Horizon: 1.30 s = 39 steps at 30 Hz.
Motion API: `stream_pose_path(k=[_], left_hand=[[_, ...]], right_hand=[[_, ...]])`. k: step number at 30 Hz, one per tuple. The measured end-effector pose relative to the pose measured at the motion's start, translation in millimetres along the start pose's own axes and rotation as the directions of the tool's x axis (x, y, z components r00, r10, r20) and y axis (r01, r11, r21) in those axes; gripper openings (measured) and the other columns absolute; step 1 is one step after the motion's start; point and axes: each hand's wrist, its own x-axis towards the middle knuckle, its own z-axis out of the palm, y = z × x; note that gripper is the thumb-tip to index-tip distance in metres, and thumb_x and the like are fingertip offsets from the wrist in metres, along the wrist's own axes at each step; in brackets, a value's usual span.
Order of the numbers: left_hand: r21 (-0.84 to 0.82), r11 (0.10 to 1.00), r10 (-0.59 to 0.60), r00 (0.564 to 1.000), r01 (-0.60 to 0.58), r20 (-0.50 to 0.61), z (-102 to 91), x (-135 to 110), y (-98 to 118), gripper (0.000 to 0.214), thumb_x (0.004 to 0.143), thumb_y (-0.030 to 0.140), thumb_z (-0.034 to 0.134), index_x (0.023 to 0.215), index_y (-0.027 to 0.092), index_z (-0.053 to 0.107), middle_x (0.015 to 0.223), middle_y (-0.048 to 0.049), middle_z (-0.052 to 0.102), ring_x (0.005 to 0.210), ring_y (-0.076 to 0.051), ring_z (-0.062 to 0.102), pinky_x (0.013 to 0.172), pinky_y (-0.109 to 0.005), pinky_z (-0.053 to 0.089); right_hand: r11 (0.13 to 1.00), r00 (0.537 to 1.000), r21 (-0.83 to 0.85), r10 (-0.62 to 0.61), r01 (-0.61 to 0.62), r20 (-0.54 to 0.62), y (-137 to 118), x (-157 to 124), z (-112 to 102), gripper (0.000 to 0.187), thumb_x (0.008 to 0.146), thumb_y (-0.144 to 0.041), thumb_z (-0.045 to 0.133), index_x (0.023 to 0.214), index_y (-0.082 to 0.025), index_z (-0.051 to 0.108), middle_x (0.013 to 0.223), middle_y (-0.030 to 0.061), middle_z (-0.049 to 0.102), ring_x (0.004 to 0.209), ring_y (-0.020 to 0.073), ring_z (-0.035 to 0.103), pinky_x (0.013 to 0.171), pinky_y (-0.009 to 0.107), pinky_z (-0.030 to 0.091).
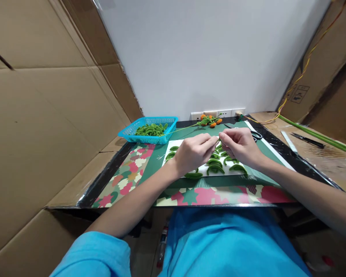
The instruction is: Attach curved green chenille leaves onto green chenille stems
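Note:
My left hand (196,150) and my right hand (240,145) meet fingertip to fingertip over a white sheet (177,143). Both are closed in a pinch on a small green fuzzy piece (218,141), like a bit of pipe cleaner, mostly hidden by the fingers. Beneath them, several curved green fuzzy pieces (215,168) lie on the sheet in rough rows. One more green piece (193,175) rests across the sheet's front edge.
A blue plastic basket (173,130) with many green fuzzy pieces (151,130) stands back left. Behind my hands lies a stem with orange flowers (212,124). Black-handled scissors (256,135), tweezers (308,140) and a white-bladed knife (288,141) lie right. Cardboard walls flank the table.

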Motion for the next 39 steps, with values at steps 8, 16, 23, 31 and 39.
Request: stream_pose_path(k=[8, 16, 23, 31, 39], left_hand=[[-0.693, 0.008, -0.396, 0.639, 0.721, 0.660, 1.0, 6, 10, 0.040, 0.089, 0.053, 0.074, 0.087, 0.014, 0.067, 0.076, -0.0003, 0.060, 0.051, -0.006, 0.048, 0.042, -0.020, 0.029], [-0.693, 0.095, -0.405, 0.664, 0.715, 0.629, -3.3, 4, 8, 0.033, 0.088, 0.042, 0.076, 0.081, 0.011, 0.074, 0.064, -0.0003, 0.057, 0.046, -0.006, 0.042, 0.042, -0.024, 0.026], [0.053, 0.995, 0.068, 0.980, -0.079, 0.186, -15.7, 8, 6, 0.034, 0.104, 0.019, 0.047, 0.078, 0.015, 0.067, 0.071, -0.0046, 0.062, 0.060, -0.013, 0.056, 0.055, -0.029, 0.040], [-0.532, 0.685, -0.373, 0.867, 0.497, 0.330, -1.8, 7, 4, 0.031, 0.102, 0.041, 0.060, 0.091, 0.015, 0.070, 0.068, -0.0010, 0.061, 0.057, -0.012, 0.057, 0.052, -0.025, 0.042], [-0.674, -0.163, -0.360, 0.592, 0.721, 0.721, -0.9, 6, 4, 0.036, 0.085, 0.045, 0.083, 0.087, 0.013, 0.067, 0.074, 0.0020, 0.055, 0.048, -0.004, 0.049, 0.042, -0.020, 0.033]], right_hand=[[0.770, 0.909, -0.490, -0.394, 0.409, 0.138, 9, 0, -17, 0.043, 0.111, -0.043, 0.044, 0.074, -0.023, 0.049, 0.062, -0.0016, 0.053, 0.053, 0.0114, 0.042, 0.054, 0.026, 0.036], [0.857, 0.925, -0.355, -0.323, 0.375, 0.199, 0, -3, -16, 0.043, 0.110, -0.041, 0.049, 0.073, -0.021, 0.056, 0.057, -0.0046, 0.045, 0.049, 0.0094, 0.034, 0.050, 0.027, 0.030], [0.996, 0.985, 0.016, 0.083, -0.087, 0.151, -1, 0, -7, 0.056, 0.098, -0.061, 0.064, 0.062, -0.023, 0.043, 0.053, -0.0060, 0.035, 0.043, 0.0083, 0.028, 0.040, 0.027, 0.020], [0.930, 0.977, -0.305, -0.172, 0.204, 0.129, -5, 5, -18, 0.053, 0.104, -0.055, 0.056, 0.065, -0.021, 0.048, 0.057, -0.0045, 0.038, 0.052, 0.0096, 0.030, 0.050, 0.028, 0.024], [0.852, 0.941, -0.403, -0.286, 0.335, 0.180, 2, 1, -20, 0.045, 0.108, -0.051, 0.048, 0.074, -0.022, 0.054, 0.062, -0.0019, 0.051, 0.054, 0.0123, 0.040, 0.057, 0.028, 0.034]])
